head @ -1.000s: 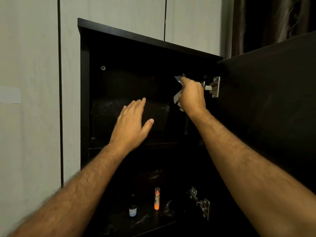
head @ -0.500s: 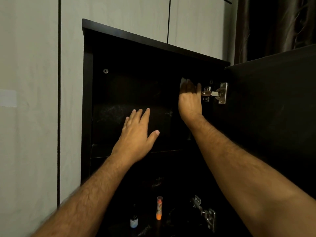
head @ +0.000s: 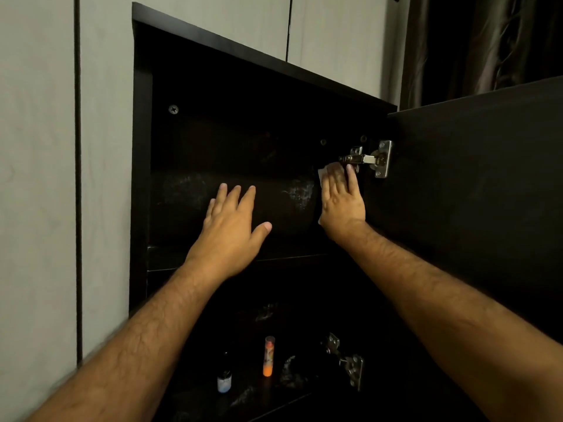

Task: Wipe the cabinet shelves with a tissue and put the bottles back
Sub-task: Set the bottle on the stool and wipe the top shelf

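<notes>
One white tissue is pressed flat against the dark inner wall of the open cabinet, at about two o'clock in the cabinet opening, just below the upper metal hinge. Only its edges show, one above the fingertips and a sliver by the heel of the palm, since the right hand covers it; that hand's grip is flat, fingers straight and close together, pushing the tissue onto the panel rather than curling round it. At nine o'clock from it, well apart, the left hand is spread wide with fingers straight and thumb out, holding nothing, in front of the back panel above the upper shelf. Two small bottles stand upright on the lower shelf at six o'clock: a dark dropper bottle with a pale label, and just beside it at its three o'clock a slim orange tube. A lower hinge sits further right. The cabinet door hangs open at three o'clock.
</notes>
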Motion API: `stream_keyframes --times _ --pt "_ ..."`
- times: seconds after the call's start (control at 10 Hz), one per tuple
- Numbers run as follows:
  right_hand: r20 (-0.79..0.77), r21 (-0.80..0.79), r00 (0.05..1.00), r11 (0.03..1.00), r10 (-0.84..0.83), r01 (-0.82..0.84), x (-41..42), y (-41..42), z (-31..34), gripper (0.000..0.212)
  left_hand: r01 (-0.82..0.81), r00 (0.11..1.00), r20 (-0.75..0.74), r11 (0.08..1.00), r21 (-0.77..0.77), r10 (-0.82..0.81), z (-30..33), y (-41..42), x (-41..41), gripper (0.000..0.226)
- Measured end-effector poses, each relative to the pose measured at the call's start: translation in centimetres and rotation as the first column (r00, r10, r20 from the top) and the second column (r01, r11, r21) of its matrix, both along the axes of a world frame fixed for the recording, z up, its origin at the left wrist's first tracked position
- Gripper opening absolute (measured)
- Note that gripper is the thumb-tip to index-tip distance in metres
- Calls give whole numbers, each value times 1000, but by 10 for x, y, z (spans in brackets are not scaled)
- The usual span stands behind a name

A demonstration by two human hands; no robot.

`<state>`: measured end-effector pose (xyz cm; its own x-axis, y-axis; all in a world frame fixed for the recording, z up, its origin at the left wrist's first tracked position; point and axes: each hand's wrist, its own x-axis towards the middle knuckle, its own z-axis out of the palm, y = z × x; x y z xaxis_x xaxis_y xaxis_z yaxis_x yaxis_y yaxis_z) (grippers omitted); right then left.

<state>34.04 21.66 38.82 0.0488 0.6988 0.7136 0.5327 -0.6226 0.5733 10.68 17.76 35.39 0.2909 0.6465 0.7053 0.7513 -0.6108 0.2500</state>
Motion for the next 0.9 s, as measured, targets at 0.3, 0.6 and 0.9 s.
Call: stream_keyframes --times 0.3,0.6,0.9 --pt "75 -50 985 986 -158 162 1 -30 -8 82 18 1000 1 1000 -10 -18 -1 0 -2 71" --pt "103 -122 975 970 -196 208 -3 -53 -12 78 36 999 -4 999 -26 -36 0 1 -3 71" --pt "62 -508 998 861 19 15 6 -58 -9 52 50 998 -28 997 -54 -52 -1 1 -3 70"
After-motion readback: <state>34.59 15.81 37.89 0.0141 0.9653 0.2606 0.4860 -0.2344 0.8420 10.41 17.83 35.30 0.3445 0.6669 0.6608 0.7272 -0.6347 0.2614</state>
